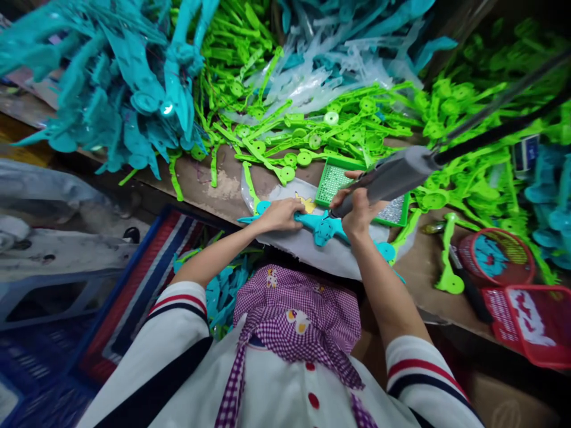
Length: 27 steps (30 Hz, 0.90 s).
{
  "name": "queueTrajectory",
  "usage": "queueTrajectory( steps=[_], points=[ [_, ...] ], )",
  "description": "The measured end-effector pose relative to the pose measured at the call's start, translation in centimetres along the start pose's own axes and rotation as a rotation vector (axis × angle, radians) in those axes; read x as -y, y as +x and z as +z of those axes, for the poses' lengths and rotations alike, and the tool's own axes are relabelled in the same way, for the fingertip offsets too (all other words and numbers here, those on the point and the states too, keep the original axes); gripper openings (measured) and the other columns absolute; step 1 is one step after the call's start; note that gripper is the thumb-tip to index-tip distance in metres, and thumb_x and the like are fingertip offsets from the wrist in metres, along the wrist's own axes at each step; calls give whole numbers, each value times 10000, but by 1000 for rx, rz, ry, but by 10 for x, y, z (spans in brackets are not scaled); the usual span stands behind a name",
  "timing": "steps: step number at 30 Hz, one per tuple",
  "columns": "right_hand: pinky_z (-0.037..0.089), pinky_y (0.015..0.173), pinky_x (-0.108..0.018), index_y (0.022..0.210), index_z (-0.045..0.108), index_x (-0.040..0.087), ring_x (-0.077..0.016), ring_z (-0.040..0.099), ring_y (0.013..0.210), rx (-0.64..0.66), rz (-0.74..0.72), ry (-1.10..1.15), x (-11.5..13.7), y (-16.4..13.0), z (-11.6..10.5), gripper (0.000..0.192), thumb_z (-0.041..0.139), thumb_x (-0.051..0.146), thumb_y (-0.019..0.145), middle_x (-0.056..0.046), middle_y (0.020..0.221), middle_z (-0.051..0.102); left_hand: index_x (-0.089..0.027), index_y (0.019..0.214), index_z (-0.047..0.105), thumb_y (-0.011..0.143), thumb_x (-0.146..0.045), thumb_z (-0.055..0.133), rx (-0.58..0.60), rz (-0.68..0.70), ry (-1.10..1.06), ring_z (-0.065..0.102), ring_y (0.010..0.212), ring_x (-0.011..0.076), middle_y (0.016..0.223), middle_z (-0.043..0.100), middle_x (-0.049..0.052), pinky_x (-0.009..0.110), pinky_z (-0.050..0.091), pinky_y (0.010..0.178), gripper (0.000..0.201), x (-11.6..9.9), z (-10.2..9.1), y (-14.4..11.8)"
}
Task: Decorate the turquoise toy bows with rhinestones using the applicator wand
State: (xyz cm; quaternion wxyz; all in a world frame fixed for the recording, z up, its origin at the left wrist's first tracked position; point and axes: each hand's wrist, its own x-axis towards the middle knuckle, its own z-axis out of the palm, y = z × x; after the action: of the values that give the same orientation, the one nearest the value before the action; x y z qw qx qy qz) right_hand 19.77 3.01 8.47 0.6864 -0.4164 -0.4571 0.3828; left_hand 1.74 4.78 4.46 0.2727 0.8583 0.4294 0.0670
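Observation:
My right hand is wrapped round a grey electric screwdriver, its cable running off to the upper right. The tool's tip points down at a blue plastic toy part lying on a pale mat. With closed fingers, my left hand grips the left portion of that blue part. Green strips stick out at both ends of the part. Just behind my hands stands a green tray of small metal pieces, partly covered by the screwdriver and my right hand.
Heaped green plastic parts fill the bench's back. A pile of blue parts rises at left, and clear plastic pieces lie at the back. On the right are a round red basket and a red tray.

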Motion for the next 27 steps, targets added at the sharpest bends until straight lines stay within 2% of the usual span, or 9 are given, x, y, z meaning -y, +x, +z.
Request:
queueTrajectory(
  steps=[8,14,22,27],
  points=[
    [426,378,-254,842,639,234,-106,494,362,-55,-39,-44,2,4,-4,523,607,751,770,78,475,467,-241,976,684,752,-284,693,-20,17,26,647,1019,262,1063,709,50,365,479,800,228,1,1,-1],
    [466,422,-269,754,621,233,-114,530,381,-1,-33,-47,-6,4,-1,509,625,742,763,64,471,511,-241,967,694,735,-285,701,-9,17,-3,645,1019,262,1057,712,46,361,475,803,237,3,1,0],
    [468,430,-256,816,664,227,-112,547,388,56,-13,-2,-17,7,2,452,669,677,774,72,468,537,-228,973,690,745,-299,709,-7,15,2,652,1003,257,1060,718,47,353,469,786,240,3,0,1],
    [476,427,-265,793,642,240,-118,545,387,9,-27,-21,-8,7,3,487,641,726,766,72,464,506,-234,982,691,746,-287,720,-3,11,-3,650,1007,259,1054,714,43,363,478,824,244,2,-1,1]
  ],
)
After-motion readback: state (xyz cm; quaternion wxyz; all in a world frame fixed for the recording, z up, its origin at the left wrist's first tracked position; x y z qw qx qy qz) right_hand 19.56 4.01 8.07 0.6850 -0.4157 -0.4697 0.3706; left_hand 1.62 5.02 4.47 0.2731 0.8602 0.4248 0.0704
